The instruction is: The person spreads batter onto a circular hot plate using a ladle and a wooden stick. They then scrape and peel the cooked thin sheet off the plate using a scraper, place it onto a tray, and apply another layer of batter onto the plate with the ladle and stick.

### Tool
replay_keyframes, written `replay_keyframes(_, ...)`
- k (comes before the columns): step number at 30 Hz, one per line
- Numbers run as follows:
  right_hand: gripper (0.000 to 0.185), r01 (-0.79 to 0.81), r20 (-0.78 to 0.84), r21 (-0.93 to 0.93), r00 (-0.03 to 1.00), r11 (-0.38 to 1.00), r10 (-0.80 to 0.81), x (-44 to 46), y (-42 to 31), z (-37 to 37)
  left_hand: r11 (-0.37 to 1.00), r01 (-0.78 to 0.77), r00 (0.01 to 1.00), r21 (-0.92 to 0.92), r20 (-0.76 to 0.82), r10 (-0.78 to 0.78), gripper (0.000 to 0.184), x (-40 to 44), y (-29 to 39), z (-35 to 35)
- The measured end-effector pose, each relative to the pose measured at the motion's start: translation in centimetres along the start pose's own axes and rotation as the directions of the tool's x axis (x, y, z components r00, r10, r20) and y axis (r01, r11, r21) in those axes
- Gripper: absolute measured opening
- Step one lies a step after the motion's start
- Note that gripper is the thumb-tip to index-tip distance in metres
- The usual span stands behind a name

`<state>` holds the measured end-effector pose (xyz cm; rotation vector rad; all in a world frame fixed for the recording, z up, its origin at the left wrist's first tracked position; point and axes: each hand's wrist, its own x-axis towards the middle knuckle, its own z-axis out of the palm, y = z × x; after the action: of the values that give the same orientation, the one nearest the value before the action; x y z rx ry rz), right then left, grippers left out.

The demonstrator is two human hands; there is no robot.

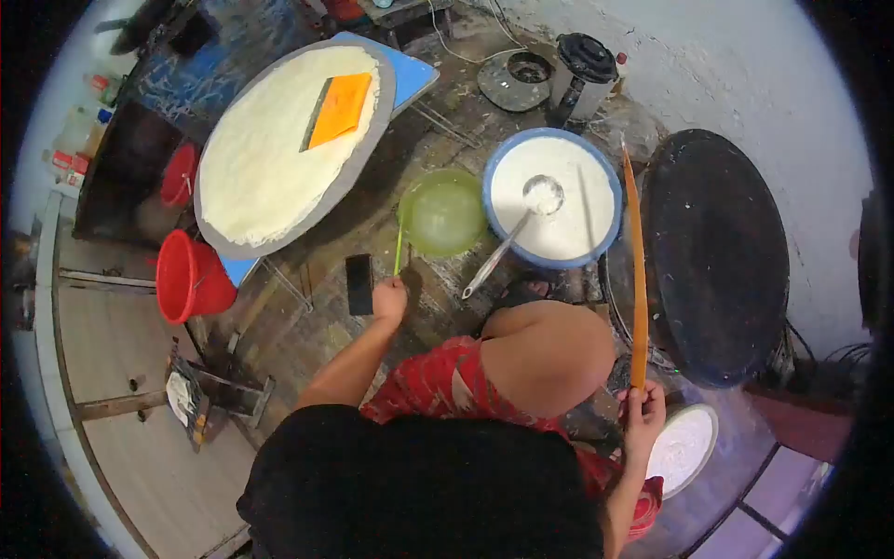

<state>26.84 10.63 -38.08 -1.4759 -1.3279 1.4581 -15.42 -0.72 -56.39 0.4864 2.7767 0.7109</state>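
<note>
My left hand (389,300) is closed around the lower end of a thin green stick (400,242), whose upper end meets the rim of a green bowl (445,212). A dark phone (358,284) lies just beside that hand. With the fingers of my right hand (643,415) I grip a long, flat wooden stick (637,270); it stretches away from me, narrowing to a point, along the near side of a large round black griddle or lid (717,261). Between the hands stands a blue-rimmed tub (491,200) of white liquid, with a metal ladle (498,256) resting in it.
A round board (377,121) at upper left carries pale, thin sheets and an orange flat piece (340,107). A red bucket (194,278) stands below it. Near my right hand is a tub of white material (684,449). A black-lidded jug (582,79) stands by the wall.
</note>
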Motion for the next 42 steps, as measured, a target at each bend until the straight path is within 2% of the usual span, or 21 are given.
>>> replay_keyframes(2,0.010,-0.018,-0.007,0.013,1.000,1.000,0.018,0.0,-0.2,0.2,0.999,-0.041,0.998,0.002,0.053,0.040,0.030,0.5,0.0,0.4)
replay_keyframes(6,0.011,0.003,0.013,-0.033,1.000,0.999,-0.003,0.2,0.2,0.1,1.000,-0.013,0.997,0.020,0.079,0.012,0.029,1.5,1.0,-0.3)
replay_keyframes(8,0.012,0.033,0.025,-0.027,0.999,0.999,-0.033,0.3,0.5,0.4,0.994,0.082,0.980,0.070,0.176,-0.093,0.029,2.3,0.6,-0.6)
replay_keyframes(12,0.011,0.034,0.029,-0.011,0.999,0.999,-0.034,0.3,1.1,0.2,0.997,0.054,0.982,0.056,0.178,-0.063,0.028,2.8,-1.3,0.0)
replay_keyframes(15,0.010,-0.020,0.030,-0.040,0.999,0.999,0.021,0.1,0.0,0.6,0.998,0.007,0.969,-0.059,0.245,0.007,0.027,2.4,-2.6,0.9)
replay_keyframes(16,0.010,-0.012,0.039,-0.037,0.999,0.999,0.013,0.2,0.1,0.6,0.954,0.220,0.897,-0.203,0.428,-0.116,0.025,1.2,-0.5,-0.6)
replay_keyframes(17,0.010,-0.005,0.048,-0.035,0.999,0.999,0.007,0.2,0.2,0.5,0.848,0.442,0.770,-0.294,0.608,-0.191,0.023,0.4,0.9,-1.2)
replay_keyframes(18,0.010,-0.007,0.047,-0.034,0.999,0.999,0.008,0.2,0.1,0.6,0.770,0.492,0.737,-0.406,0.665,-0.120,0.020,0.0,1.1,-0.9)
replay_keyframes(19,0.010,-0.014,0.044,-0.016,0.999,1.000,0.014,0.2,-0.1,0.7,0.772,0.491,0.737,-0.404,0.665,-0.120,0.020,-0.2,1.7,-0.8)
replay_keyframes(21,0.009,-0.022,0.041,0.002,0.999,1.000,0.022,0.2,0.0,0.7,0.711,0.498,0.777,-0.496,0.620,-0.111,0.019,-0.3,3.1,-0.6)
replay_keyframes(23,0.012,0.015,0.060,-0.048,0.998,0.999,-0.012,0.4,0.7,0.5,0.761,0.463,0.800,-0.454,0.584,-0.138,0.023,1.1,3.0,-0.1)
replay_keyframes(24,0.012,0.016,0.060,-0.049,0.998,0.999,-0.014,0.4,0.7,0.5,0.967,0.131,0.941,-0.220,0.334,-0.052,0.027,1.8,2.5,0.4)
replay_keyframes(25,0.012,0.033,0.055,-0.063,0.998,0.997,-0.030,0.4,0.7,0.6,0.979,-0.159,0.983,0.129,0.110,0.145,0.030,2.5,2.3,0.6)
replay_keyframes(27,0.012,0.045,0.048,-0.075,0.998,0.996,-0.041,0.3,0.6,0.7,0.974,-0.089,0.972,0.207,0.230,0.040,0.031,2.6,3.7,-2.5)
replay_keyframes(29,0.011,-0.011,0.033,-0.031,0.999,0.999,0.012,0.0,0.3,0.8,0.925,-0.207,0.970,0.320,0.189,0.152,0.029,2.2,3.9,-4.3)
replay_keyframes(30,0.009,0.039,0.045,-0.088,0.998,0.995,-0.035,0.1,0.9,0.4,0.922,-0.208,0.970,0.326,0.191,0.151,0.029,2.0,3.3,-4.7)
replay_keyframes(32,0.009,0.029,0.049,-0.095,0.999,0.995,-0.024,0.0,0.9,0.6,0.884,-0.304,0.951,0.355,0.161,0.262,0.025,1.6,2.2,-5.4)
replay_keyframes(33,0.008,0.025,0.051,-0.106,0.998,0.994,-0.019,0.0,0.9,0.6,0.884,-0.303,0.952,0.356,0.161,0.262,0.025,1.5,1.6,-5.6)
replay_keyframes(36,0.008,0.032,0.070,-0.104,0.997,0.994,-0.024,0.1,1.0,0.6,0.944,-0.271,0.947,0.186,0.228,0.227,0.023,0.9,0.3,-6.0)
replay_keyframes(39,0.009,0.011,0.055,-0.018,0.998,1.000,-0.010,0.1,1.5,0.8,0.938,-0.278,0.931,0.207,0.298,0.210,0.023,1.0,-0.9,-6.2)
replay_keyframes(42,0.010,-0.003,0.075,-0.096,0.997,0.995,0.011,0.1,0.8,0.8,0.931,-0.290,0.927,0.221,0.308,0.216,0.023,2.0,-3.1,-5.5)
